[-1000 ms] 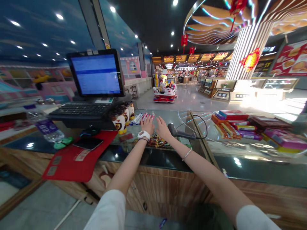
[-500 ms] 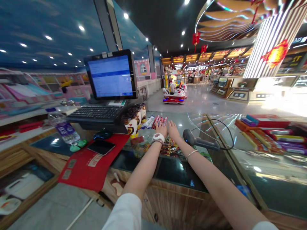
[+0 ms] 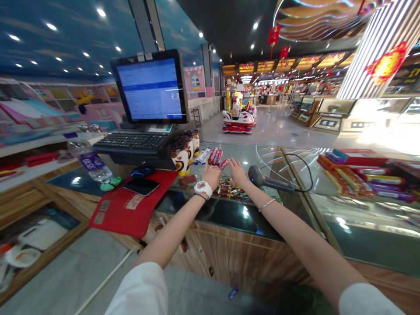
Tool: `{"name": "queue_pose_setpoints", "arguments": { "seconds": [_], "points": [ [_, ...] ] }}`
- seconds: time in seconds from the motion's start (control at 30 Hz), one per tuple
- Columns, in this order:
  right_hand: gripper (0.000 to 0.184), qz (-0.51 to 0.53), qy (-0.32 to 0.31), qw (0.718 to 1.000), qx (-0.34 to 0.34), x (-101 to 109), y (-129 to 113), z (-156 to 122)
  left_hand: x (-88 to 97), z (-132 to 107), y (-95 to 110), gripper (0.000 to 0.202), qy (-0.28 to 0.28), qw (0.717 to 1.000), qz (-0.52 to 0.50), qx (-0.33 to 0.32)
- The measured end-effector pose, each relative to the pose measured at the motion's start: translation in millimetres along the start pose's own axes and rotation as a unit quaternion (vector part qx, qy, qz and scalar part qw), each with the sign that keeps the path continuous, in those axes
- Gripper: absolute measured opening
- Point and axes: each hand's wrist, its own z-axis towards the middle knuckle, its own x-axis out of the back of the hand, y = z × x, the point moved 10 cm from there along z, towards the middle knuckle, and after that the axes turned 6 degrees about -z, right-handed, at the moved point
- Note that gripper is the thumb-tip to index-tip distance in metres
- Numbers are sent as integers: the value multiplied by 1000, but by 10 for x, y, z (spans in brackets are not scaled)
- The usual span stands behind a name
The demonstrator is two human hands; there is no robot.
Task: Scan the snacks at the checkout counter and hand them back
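My left hand (image 3: 211,175), with a white watch on its wrist, hovers over the glass counter (image 3: 229,210) with its fingers stretched forward. My right hand (image 3: 238,172) is close beside it. Its fingertips pinch one end of a red snack packet (image 3: 224,165). Just beyond both hands lies a row of red snack packets (image 3: 215,156). More wrapped sweets (image 3: 226,190) show under the glass below my wrists.
A barcode scanner (image 3: 262,178) with a cable lies right of my right hand. Left are patterned cups (image 3: 180,159), a keyboard (image 3: 134,142), a till screen (image 3: 151,87), a phone (image 3: 141,186) on a red mat (image 3: 131,205) and a water bottle (image 3: 87,159). Candy boxes (image 3: 354,170) sit far right.
Both hands have pulled back from the row of red packets, where they lay flat. One red packet now sits apart from the row at my right fingertips.
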Motion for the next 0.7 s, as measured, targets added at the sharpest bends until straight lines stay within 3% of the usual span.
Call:
{"name": "queue_pose_setpoints", "arguments": {
  "seconds": [0.17, 0.37, 0.53, 0.7],
  "points": [
    [73, -15, -41, 996, 73, 138, -251, -319, 295, -542, -69, 37, -57, 998, -18, 12],
    [47, -20, -68, 988, 135, 315, -457, -596, 598, -941, -177, 48, -41, 997, -50, 48],
    [31, -38, -72, 987, 142, 384, -463, -636, 597, -939, -100, 44, -25, 997, -35, 57],
    [29, -58, -3, 985, 162, 669, -541, -652, 503, -695, 197, 32, -13, 999, -46, 18]
  ]
}}
